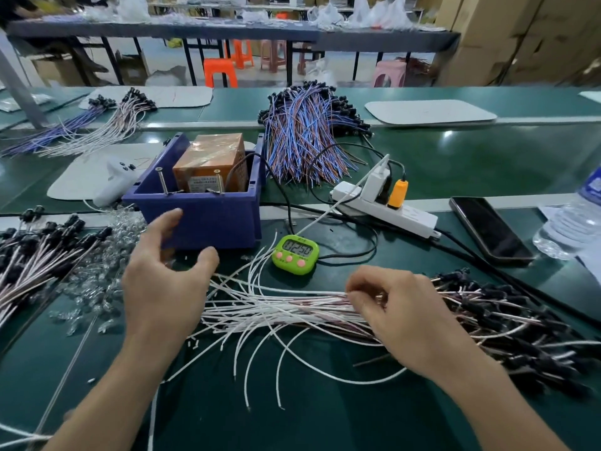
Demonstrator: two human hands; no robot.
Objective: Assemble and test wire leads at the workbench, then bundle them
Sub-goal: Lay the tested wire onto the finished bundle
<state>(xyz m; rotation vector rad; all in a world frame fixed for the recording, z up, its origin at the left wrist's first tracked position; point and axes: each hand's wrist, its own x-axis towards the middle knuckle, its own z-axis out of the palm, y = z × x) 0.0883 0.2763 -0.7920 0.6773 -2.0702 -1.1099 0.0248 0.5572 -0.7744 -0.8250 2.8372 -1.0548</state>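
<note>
A loose pile of white and brown wire leads (279, 307) with black end caps lies across the green bench in front of me. My right hand (400, 317) rests on the pile and its fingertips pinch a few of the leads near their middle. My left hand (162, 281) hovers over the bench in front of the blue bin (208, 213), fingers loosely spread and holding nothing. The bin holds an orange tester box (211, 164) and has two metal pins at its front rim. More finished leads (39, 255) lie at the left.
A green timer (296, 253) sits behind the pile. A white power strip (383, 206) with plugs, a black phone (487, 229) and a water bottle (575, 222) stand to the right. A heap of blue and brown leads (305, 138) lies behind. Clear small parts (97, 278) lie at left.
</note>
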